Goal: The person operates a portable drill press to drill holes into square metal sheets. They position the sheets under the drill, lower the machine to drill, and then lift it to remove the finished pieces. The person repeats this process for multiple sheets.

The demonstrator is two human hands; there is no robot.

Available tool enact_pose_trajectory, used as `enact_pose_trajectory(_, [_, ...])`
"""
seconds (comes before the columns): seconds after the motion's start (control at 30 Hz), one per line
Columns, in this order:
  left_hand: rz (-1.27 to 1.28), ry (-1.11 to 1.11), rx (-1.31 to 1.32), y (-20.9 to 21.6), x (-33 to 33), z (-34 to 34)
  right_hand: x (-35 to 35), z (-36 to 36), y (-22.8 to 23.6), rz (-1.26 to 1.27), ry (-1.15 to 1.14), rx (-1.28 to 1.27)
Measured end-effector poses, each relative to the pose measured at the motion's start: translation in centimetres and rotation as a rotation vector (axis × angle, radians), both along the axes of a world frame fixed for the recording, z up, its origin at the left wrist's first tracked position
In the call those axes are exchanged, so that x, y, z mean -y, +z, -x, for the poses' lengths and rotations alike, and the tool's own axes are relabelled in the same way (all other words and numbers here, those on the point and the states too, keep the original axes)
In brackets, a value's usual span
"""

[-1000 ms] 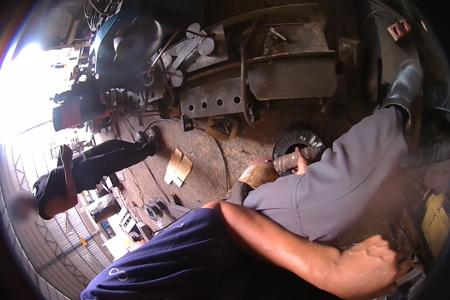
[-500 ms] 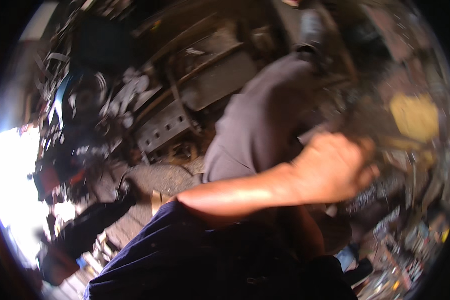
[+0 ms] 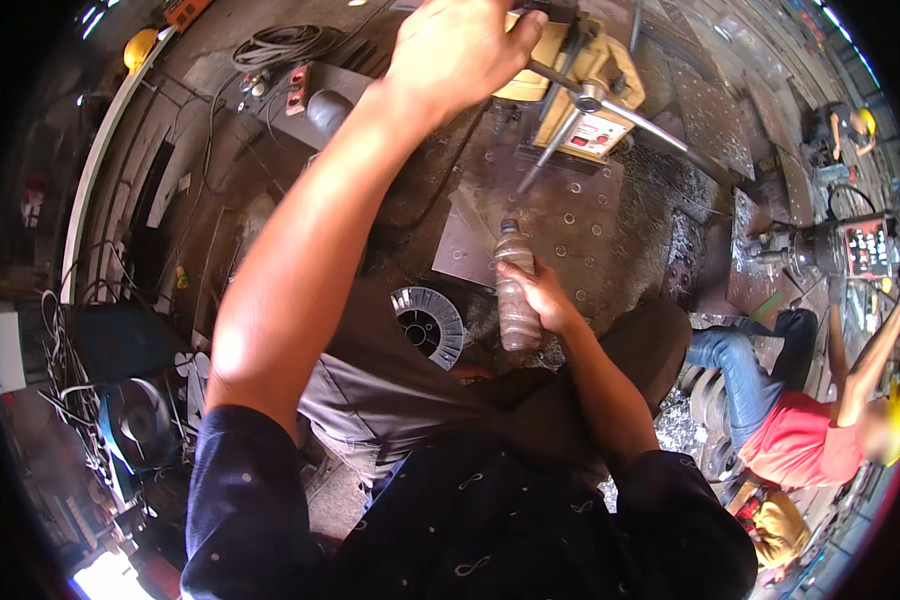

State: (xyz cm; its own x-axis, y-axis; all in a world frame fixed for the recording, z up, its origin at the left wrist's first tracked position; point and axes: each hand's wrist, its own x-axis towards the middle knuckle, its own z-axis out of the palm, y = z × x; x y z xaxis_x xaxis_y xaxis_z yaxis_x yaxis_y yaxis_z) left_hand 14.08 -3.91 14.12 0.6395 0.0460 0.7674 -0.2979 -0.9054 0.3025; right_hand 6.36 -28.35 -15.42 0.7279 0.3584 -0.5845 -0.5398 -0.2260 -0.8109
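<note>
At the top edge, my left hand (image 3: 455, 55) is closed around the end of one spoke of a feed handle (image 3: 588, 104). This spoked metal handle sits on the side of a yellow drilling machine (image 3: 620, 75) with a small control panel. Its other bare spokes point down-left and down-right. Lower, my right hand (image 3: 542, 292) grips a ribbed plastic bottle (image 3: 517, 318) around its middle. The bottle stands nearly upright, dark cap on top, and looks brownish and murky. It is short of the machine, above a metal plate with ring marks (image 3: 595, 215).
A spool (image 3: 430, 325) lies by my knee. Coiled cable (image 3: 285, 47) and a red socket block (image 3: 297, 90) are at far left. Metal shavings (image 3: 660, 235) lie right of the plate. A person in a red shirt (image 3: 805, 440) works at right beside another drilling machine (image 3: 850, 250).
The view has swung from a blurred, cluttered area to the yellow machine. My left arm now reaches forward to the handle. The bottle in my right hand has come into sight.
</note>
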Motion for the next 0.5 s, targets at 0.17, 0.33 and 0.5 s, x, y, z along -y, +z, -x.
enact_pose_trajectory(0.17, [-0.476, 0.071, -0.818, 0.0, 0.7, -9.6, -1.7, 0.0, -2.6, -0.143, -0.009, 0.031])
enact_pose_trajectory(0.33, [-0.303, 0.036, -1.341, 1.5, 3.2, -9.5, -0.8, -0.1, -2.2, -0.111, -0.057, 0.006])
enact_pose_trajectory(0.5, [-0.303, -0.048, -1.274, 0.8, 1.1, -9.3, -1.3, -0.1, 0.7, -0.155, -0.045, -0.055])
